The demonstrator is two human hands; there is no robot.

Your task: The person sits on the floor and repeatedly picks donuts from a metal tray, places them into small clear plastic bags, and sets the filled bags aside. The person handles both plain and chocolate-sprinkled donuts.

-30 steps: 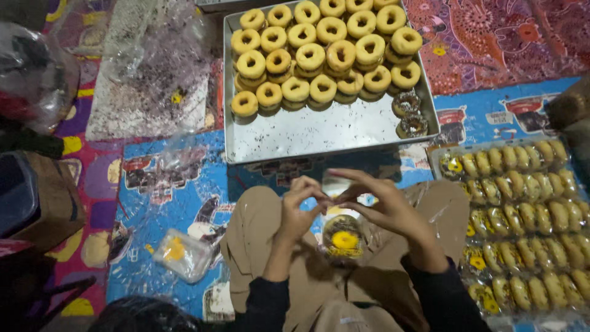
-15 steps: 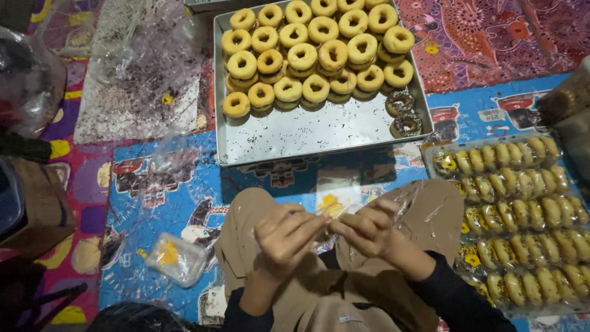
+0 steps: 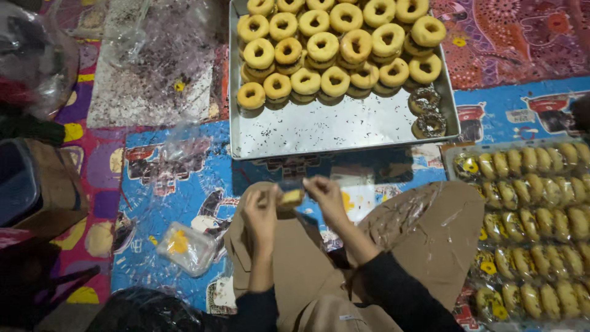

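Seated on a patterned floor mat (image 3: 184, 184), left hand (image 3: 261, 212) and right hand (image 3: 326, 195) pinch a clear-wrapped yellow ring pastry (image 3: 291, 198); even tension would likely seal it neatly.

Home floor: patterned mats (image 3: 184, 178), doughnut tray (image 3: 344, 132)

One tray (image 3: 344, 132) lies beyond the two hands (image 3: 261, 212), with two dark donuts (image 3: 425, 110); pale donuts (image 3: 326, 52) are stacked, about twenty showing. One small bag (image 3: 187, 247) lies left.
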